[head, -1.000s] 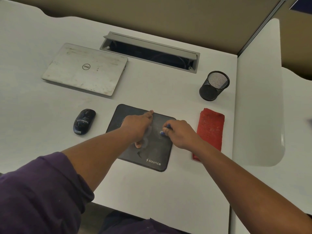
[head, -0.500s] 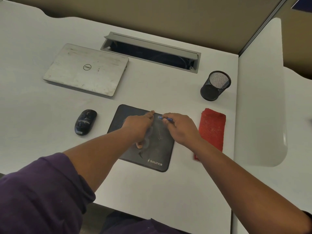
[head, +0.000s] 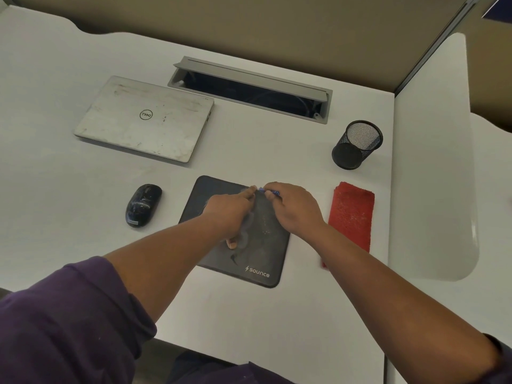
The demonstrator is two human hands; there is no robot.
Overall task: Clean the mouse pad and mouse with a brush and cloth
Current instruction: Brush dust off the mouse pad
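Observation:
A black mouse pad lies on the white desk, with pale dust marks across its middle. My left hand rests flat on the pad and holds it down, index finger stretched toward the far edge. My right hand grips a small blue brush at the pad's far edge; only the brush's tip shows past my fingers. A black mouse sits on the desk left of the pad. A folded red cloth lies right of the pad, partly under my right forearm.
A closed silver laptop lies at the back left. A grey cable tray is open at the back of the desk. A black mesh pen cup stands behind the cloth. A white divider panel borders the right side.
My right hand has moved the brush from the pad's middle up to its far edge, close to my left index finger. My left hand has stayed put on the pad.

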